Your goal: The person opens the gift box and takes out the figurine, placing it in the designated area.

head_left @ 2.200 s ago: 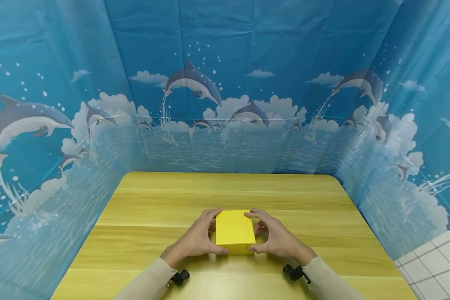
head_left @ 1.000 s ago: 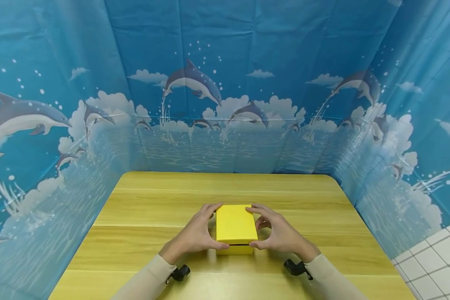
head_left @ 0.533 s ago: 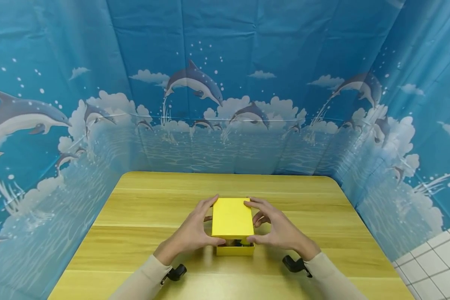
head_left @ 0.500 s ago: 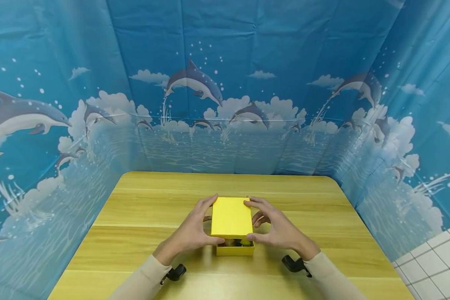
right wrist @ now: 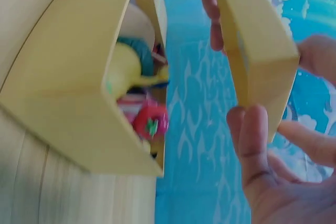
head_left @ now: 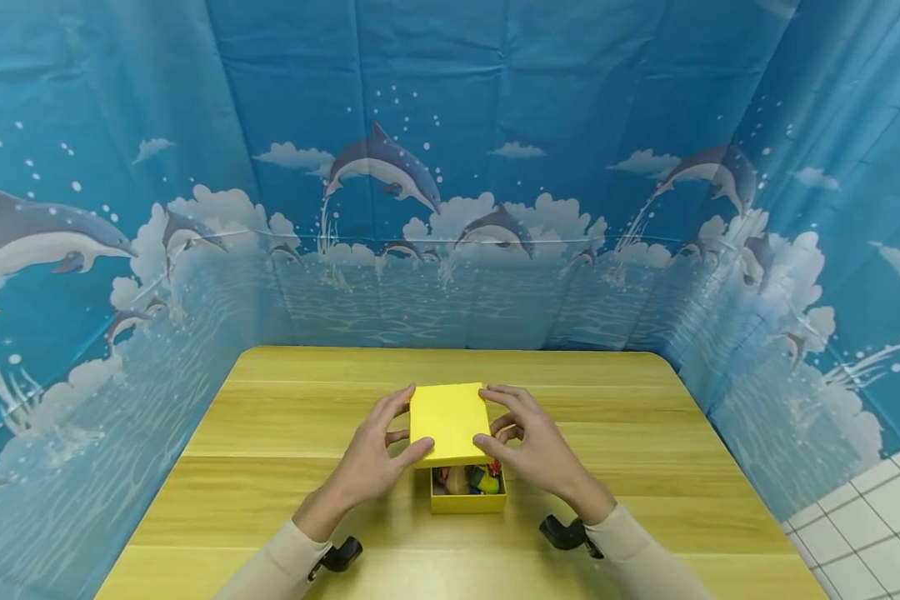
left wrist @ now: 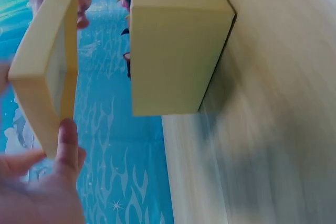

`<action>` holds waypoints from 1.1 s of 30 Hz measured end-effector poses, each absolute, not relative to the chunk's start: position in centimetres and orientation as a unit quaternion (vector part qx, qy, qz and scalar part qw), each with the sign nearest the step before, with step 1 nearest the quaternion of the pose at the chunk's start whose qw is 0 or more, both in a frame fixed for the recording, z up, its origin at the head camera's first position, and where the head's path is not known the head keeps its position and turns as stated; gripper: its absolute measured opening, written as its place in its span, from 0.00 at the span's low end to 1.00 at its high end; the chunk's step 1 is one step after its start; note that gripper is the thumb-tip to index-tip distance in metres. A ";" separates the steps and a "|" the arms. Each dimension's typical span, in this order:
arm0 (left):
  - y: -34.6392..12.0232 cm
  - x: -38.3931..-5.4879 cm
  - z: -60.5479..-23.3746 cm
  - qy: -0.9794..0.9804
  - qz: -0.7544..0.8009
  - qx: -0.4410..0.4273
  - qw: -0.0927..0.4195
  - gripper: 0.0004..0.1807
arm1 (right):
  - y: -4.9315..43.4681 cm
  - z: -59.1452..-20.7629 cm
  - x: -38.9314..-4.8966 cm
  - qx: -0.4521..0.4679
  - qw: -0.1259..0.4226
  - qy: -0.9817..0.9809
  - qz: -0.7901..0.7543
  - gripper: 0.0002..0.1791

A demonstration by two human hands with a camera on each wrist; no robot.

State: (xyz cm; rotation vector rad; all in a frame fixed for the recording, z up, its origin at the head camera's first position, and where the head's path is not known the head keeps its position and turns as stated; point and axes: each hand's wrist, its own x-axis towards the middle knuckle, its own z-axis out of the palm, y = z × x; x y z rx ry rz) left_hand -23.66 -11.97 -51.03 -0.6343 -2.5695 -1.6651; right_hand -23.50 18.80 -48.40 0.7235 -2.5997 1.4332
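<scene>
A yellow box lid [head_left: 450, 422] is held up off the box, between both hands. My left hand [head_left: 371, 446] grips its left side, thumb near the front corner. On the right side my right hand [head_left: 532, 442] grips it the same way. Below and nearer to me stands the yellow box [head_left: 468, 504] on the table, uncovered at its front part. Small colourful items show inside it: a yellow-and-green piece [right wrist: 123, 69], a red one with a green mark [right wrist: 151, 121] and a pale rounded one [right wrist: 139, 24]. The lid hides the box's rear in the head view.
The wooden table [head_left: 285, 500] has rounded far corners. A blue dolphin-print curtain [head_left: 450, 300] encloses it at the back and sides. White tiles [head_left: 870, 508] show at the right. A small black camera is strapped at each wrist.
From covering the box, the lid has risen off it and moved away from me and slightly left, held by both hands. The box's contents have come into view.
</scene>
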 end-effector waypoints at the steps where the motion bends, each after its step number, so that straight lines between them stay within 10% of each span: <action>1: -11.9 -23.6 -51.1 -0.819 -0.539 -0.196 0.017 0.49 | 18.6 -48.4 -23.5 0.234 0.051 -0.851 0.468 0.39; 33: -14.9 -21.8 -50.2 -0.810 -0.542 -0.083 0.209 0.40 | 10.8 -47.8 -23.2 0.222 0.063 -0.828 0.511 0.36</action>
